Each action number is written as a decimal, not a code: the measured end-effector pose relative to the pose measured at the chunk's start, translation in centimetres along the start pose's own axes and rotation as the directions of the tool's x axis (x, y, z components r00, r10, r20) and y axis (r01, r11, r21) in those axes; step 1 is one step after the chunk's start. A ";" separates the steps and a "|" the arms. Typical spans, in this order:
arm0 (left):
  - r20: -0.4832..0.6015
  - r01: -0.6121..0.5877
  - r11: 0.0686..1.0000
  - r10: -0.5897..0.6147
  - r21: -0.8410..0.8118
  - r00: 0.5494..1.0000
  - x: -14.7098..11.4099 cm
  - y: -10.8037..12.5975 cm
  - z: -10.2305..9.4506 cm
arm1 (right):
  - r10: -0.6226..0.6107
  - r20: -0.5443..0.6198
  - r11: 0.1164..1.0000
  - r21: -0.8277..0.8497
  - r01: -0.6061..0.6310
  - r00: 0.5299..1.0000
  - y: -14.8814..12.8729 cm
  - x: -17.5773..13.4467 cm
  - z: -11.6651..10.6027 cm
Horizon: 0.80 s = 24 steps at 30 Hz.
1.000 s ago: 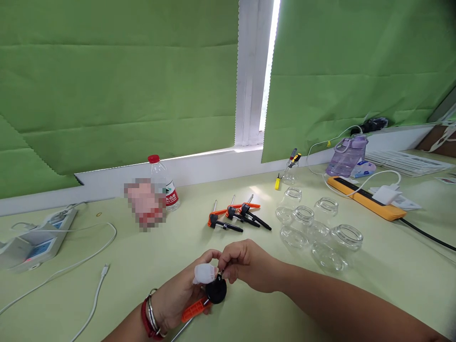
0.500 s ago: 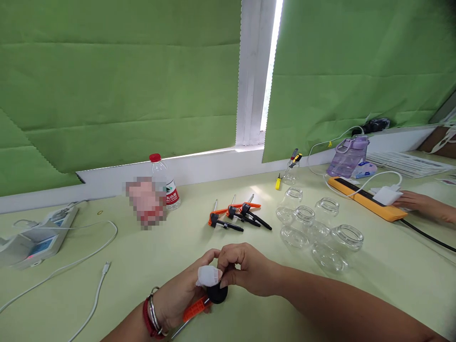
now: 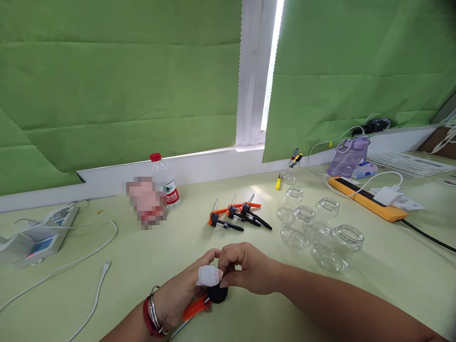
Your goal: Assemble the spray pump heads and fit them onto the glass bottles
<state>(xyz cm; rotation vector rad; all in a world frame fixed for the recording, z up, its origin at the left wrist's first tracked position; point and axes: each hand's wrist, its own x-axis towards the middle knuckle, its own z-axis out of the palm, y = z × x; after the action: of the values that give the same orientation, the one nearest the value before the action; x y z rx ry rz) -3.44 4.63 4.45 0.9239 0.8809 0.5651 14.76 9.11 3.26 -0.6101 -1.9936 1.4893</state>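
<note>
At the near edge of the table, my left hand is closed around a crank piece with an orange arm, a black round part and a metal rod. A white wrapping covers what looks like the left thumb. My right hand pinches at the top of the black part, fingertips against it; anything small between them is hidden. Beyond my hands lie three similar orange-and-black crank pieces with metal rods. Several clear jars stand open to the right.
A red-capped bottle stands behind a blurred pink item. White cables and a white power strip lie left. Screwdrivers stand in a far jar. An orange power strip and purple bottle are right.
Another person's hand at the orange power strip on the right has left the view. My own hands and the crank piece have hardly moved.
</note>
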 end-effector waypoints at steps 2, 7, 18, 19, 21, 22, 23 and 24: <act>0.005 0.000 1.000 0.000 -0.004 1.000 0.1 -0.1 -0.1 | -0.020 0.004 0.999 0.026 0.020 1.000 0.2 0.0 0.0; 0.020 0.005 1.000 -0.005 -0.002 1.000 0.4 -0.4 -0.5 | -0.083 -0.031 0.995 0.055 0.084 0.996 0.5 0.2 0.3; 0.037 0.001 1.000 -0.001 -0.002 0.999 0.3 -0.4 -0.4 | -0.083 -0.054 0.996 0.036 0.085 0.995 0.8 0.1 0.4; 0.037 -0.003 1.000 0.003 0.000 0.999 0.3 -0.4 -0.4 | -0.081 -0.055 0.996 0.031 0.083 0.995 0.8 0.1 0.3; 0.036 -0.010 1.000 0.009 0.003 0.999 0.3 -0.3 -0.3 | -0.079 -0.048 0.997 0.013 0.079 0.996 0.8 0.0 0.3; 0.033 -0.011 1.000 0.011 0.003 0.999 0.3 -0.3 -0.2 | -0.079 -0.044 0.997 0.004 0.079 0.996 0.8 0.0 0.3; 0.029 -0.011 1.000 0.010 0.003 1.000 0.3 -0.2 -0.2 | -0.079 -0.039 0.997 -0.003 0.079 0.996 0.7 0.0 0.2; 0.026 -0.007 1.000 0.007 0.004 1.000 0.2 -0.2 -0.1 | -0.078 -0.035 0.997 -0.005 0.078 0.996 0.7 -0.1 0.2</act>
<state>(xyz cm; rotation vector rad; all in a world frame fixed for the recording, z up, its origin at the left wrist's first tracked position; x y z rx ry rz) -3.41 4.76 4.16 0.9359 0.8562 0.5566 14.67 9.13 2.51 -0.5496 -1.9708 1.4198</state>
